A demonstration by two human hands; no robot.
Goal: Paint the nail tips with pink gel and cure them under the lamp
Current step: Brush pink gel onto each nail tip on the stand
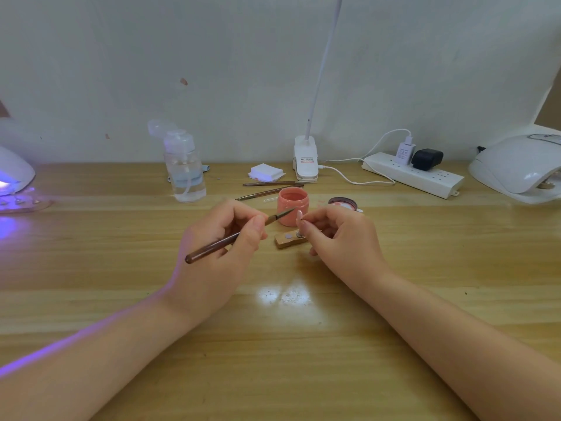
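My left hand (pixel 224 241) grips a brown gel brush (pixel 212 246), its bristles pointing right toward a pale pink nail tip (pixel 299 214). My right hand (pixel 337 235) pinches that nail tip on its small stand, just above a wooden holder block (pixel 288 240). An open pink gel jar (pixel 293 206) stands right behind the brush tip, and its lid (pixel 343 203) lies to the right. A lit curing lamp (pixel 13 174) glows purple at the far left, with a strip of tips (pixel 24 205) under it.
A second white lamp (pixel 516 165) sits at the far right. Along the back stand a clear pump bottle (pixel 185 171), white wipes (pixel 266 172), a clip desk lamp (pixel 306 159) and a power strip (pixel 416 176). Two spare brushes (pixel 270 188) lie behind the jar.
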